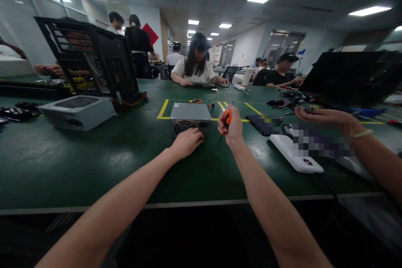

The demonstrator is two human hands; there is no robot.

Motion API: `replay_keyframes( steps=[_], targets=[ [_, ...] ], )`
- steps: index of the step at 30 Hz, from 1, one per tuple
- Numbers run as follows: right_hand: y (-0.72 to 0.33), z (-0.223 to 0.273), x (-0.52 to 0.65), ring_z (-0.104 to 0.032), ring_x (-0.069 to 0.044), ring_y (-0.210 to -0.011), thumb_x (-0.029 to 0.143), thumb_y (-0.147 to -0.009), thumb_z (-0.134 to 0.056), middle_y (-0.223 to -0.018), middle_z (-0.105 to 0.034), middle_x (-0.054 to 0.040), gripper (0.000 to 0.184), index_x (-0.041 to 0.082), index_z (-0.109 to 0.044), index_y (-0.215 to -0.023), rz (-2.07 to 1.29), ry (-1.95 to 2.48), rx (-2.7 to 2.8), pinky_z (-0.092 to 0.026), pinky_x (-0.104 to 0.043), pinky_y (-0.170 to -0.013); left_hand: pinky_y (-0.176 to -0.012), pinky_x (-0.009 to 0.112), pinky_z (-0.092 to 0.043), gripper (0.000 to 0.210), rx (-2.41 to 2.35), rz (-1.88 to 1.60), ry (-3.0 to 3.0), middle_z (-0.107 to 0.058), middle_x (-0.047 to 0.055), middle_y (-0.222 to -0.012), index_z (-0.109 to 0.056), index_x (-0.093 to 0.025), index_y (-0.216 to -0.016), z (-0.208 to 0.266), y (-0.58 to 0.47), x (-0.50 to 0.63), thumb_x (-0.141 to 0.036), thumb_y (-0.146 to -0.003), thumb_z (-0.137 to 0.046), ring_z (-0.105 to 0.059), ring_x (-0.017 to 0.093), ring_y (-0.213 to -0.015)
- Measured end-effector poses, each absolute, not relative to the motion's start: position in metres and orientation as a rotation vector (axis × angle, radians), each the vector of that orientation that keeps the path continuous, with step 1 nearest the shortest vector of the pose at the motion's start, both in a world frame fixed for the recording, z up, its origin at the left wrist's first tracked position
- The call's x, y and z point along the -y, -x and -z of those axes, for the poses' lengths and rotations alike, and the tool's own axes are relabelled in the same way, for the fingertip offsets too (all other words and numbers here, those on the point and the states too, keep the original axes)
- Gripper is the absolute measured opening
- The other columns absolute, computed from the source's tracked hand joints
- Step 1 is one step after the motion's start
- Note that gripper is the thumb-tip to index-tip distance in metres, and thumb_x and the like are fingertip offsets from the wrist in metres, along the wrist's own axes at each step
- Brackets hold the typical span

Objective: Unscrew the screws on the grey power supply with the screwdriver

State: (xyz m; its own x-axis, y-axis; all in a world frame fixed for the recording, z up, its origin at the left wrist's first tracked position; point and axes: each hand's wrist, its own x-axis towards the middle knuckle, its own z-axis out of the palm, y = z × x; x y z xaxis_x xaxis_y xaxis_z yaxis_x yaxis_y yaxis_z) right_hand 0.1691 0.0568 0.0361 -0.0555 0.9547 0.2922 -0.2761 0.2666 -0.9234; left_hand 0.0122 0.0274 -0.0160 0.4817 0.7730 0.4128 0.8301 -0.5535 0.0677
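Observation:
A grey computer power supply sits on the green table in front of me, its fan grille and socket facing me. My left hand is closed against the lower front of it, fingers curled together and partly hidden. To the right of the unit, my right hand is wrapped round the orange and black handle of a screwdriver. Its thin shaft points down, apart from the power supply. Short cables show behind the unit.
Left stand another power supply and an open black computer case. A white power bank and a dark pouch lie right. A co-worker's hand reaches in there. Another person sits opposite. Cables lie near a black panel.

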Motion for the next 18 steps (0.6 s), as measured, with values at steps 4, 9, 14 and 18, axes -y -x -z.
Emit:
replay_keyframes(
  steps=[4,9,14,18],
  targets=[
    [-0.171,-0.044,-0.048,-0.019,-0.004,-0.029,0.064,-0.078,-0.032,-0.037,-0.029,0.0079,0.05,0.021,-0.035,-0.052,-1.159,0.665,1.188,-0.018,-0.019,-0.03,-0.071,0.029,-0.044,0.01,1.596,0.966,2.619,-0.059,0.004,-0.088,-0.056,-0.017,-0.088,0.016,-0.012,-0.031,-0.022,-0.081,-0.051,-0.055,0.016,-0.08],
    [-0.181,-0.052,-0.043,-0.02,-0.005,-0.03,0.064,-0.08,-0.021,-0.039,-0.025,0.0073,0.052,0.022,-0.032,-0.051,-1.113,0.512,1.166,-0.019,-0.02,-0.032,-0.061,0.025,-0.043,0.009,1.762,1.469,2.673,-0.057,-0.001,-0.077,-0.052,-0.017,-0.081,0.017,-0.017,-0.036,-0.023,-0.075,-0.056,-0.053,0.012,-0.067],
    [-0.187,-0.055,-0.041,-0.021,-0.007,-0.033,0.063,-0.08,-0.018,-0.041,-0.023,0.0065,0.05,0.022,-0.029,-0.052,-1.077,0.503,1.171,-0.021,-0.021,-0.034,-0.054,0.021,-0.043,0.008,2.012,2.182,2.703,-0.051,-0.003,-0.069,-0.048,-0.016,-0.076,0.016,-0.023,-0.038,-0.022,-0.077,-0.052,-0.05,0.007,-0.057],
    [-0.189,-0.056,-0.041,-0.021,-0.008,-0.034,0.055,-0.081,-0.024,-0.041,-0.023,0.0064,0.044,0.022,-0.029,-0.052,-1.111,0.447,1.142,-0.021,-0.022,-0.036,-0.059,0.02,-0.046,0.009,2.023,2.551,2.65,-0.054,-0.002,-0.074,-0.05,-0.015,-0.078,0.016,-0.021,-0.038,-0.018,-0.074,-0.057,-0.053,0.006,-0.064]
  ],
)
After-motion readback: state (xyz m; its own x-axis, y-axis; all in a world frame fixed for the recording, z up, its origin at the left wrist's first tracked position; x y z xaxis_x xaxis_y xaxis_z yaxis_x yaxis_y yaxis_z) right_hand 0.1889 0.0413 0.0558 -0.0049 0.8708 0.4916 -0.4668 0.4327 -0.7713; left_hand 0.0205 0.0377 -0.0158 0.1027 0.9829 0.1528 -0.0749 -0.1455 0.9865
